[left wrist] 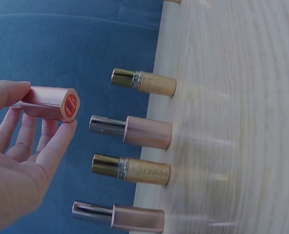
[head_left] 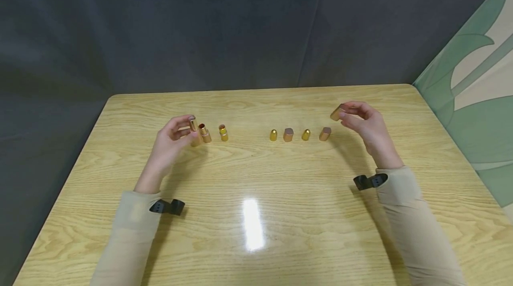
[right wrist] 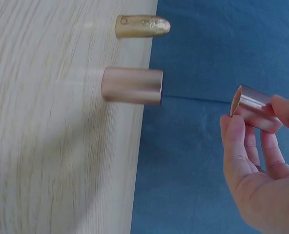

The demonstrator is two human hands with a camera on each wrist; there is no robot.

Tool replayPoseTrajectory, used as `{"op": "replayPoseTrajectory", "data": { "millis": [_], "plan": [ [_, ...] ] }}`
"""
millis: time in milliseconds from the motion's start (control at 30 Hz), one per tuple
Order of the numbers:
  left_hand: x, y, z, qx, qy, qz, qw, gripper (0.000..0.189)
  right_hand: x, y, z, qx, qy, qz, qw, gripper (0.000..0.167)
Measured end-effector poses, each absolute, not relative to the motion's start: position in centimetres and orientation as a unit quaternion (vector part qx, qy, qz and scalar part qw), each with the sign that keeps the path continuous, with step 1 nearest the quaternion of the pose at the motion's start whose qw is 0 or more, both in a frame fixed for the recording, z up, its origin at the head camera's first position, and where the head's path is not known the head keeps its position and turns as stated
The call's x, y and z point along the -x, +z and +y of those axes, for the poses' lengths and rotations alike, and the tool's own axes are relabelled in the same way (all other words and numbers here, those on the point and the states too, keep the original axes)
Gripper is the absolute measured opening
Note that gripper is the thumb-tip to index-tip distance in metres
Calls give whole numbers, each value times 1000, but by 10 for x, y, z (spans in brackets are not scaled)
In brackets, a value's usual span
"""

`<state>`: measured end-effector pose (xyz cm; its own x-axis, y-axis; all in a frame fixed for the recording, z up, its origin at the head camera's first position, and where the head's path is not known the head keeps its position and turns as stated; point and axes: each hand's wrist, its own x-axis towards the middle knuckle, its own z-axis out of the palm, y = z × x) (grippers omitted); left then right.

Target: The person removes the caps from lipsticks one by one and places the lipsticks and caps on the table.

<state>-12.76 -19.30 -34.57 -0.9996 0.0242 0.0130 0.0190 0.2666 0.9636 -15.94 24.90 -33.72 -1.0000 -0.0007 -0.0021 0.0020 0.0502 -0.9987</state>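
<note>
My left hand [head_left: 171, 138] pinches a rose-gold lipstick tube [left wrist: 44, 100] between thumb and fingertips, off the table. A round red label shows on its bottom end. Beside it, uncapped lipstick tubes stand upright in a row, including a gold one [left wrist: 156, 84] and a rose-gold one [left wrist: 148, 131]; the left hand hides part of this row in the head view. At the right, my right hand [head_left: 366, 128] holds a rose-gold lipstick cap [right wrist: 256, 108] above the table, its hollow end tilted downward. Closest to that hand on the table stands another rose-gold cap [head_left: 325, 133].
More caps stand right of the middle: a gold bullet-shaped one [head_left: 306, 134], a rose-gold one [head_left: 288, 134] and a second gold one [head_left: 273, 135]. Everything is on a light wooden table [head_left: 252, 174]. A dark curtain [head_left: 208, 32] hangs behind its far edge.
</note>
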Motion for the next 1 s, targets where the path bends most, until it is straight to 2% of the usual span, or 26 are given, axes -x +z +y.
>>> {"op": "replayPoseTrajectory", "data": {
  "millis": [600, 1000],
  "plan": [
    [123, -343, -219, 20, 624, 780, -39, 35, 162, -342, 265, -10, -579, 815, 18, 18],
    [119, -344, -232, 13, 669, 740, -72, 30, 163, -349, 273, -13, -544, 838, 39, 24]
  ]
}}
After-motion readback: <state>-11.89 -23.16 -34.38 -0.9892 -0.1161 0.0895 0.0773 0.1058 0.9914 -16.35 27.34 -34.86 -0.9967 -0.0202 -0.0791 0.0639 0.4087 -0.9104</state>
